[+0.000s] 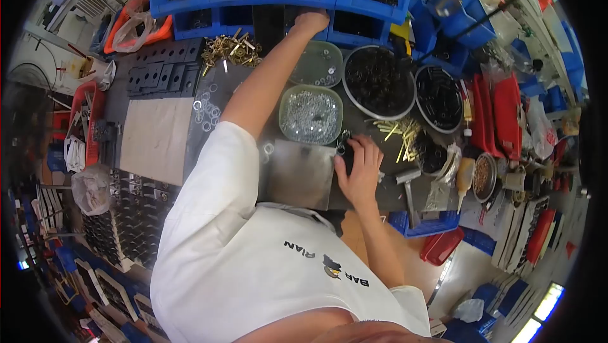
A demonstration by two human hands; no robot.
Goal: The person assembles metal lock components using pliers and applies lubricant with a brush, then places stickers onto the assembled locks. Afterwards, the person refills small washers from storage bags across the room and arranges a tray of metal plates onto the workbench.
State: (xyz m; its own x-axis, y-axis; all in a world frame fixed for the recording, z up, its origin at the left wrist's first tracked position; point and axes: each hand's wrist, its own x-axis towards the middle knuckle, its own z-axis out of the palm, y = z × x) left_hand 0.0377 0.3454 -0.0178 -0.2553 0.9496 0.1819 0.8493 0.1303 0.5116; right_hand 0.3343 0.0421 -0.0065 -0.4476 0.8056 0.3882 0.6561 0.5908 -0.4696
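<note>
My left hand [311, 22] is stretched far forward into the lower row of blue bins [278, 6]. Its fingers are hidden inside the bin opening. My right hand [360, 169] rests on the dark bench top, thumb and fingers apart, with the fingertips at a few small dark rings [343, 143]. Left of that hand lies a square metal plate [299, 175]. Beyond the plate stands a green tub [282, 129] full of small shiny parts. Behind it, a second green tub [297, 77] holds a few washers.
Round bowls of black parts [379, 115] [438, 129] stand at the right. A hammer [410, 194] lies near the front edge. Loose washers [207, 107], brass pieces [231, 50] and black drilled plates [166, 69] lie at the left, beside a pale board [155, 137].
</note>
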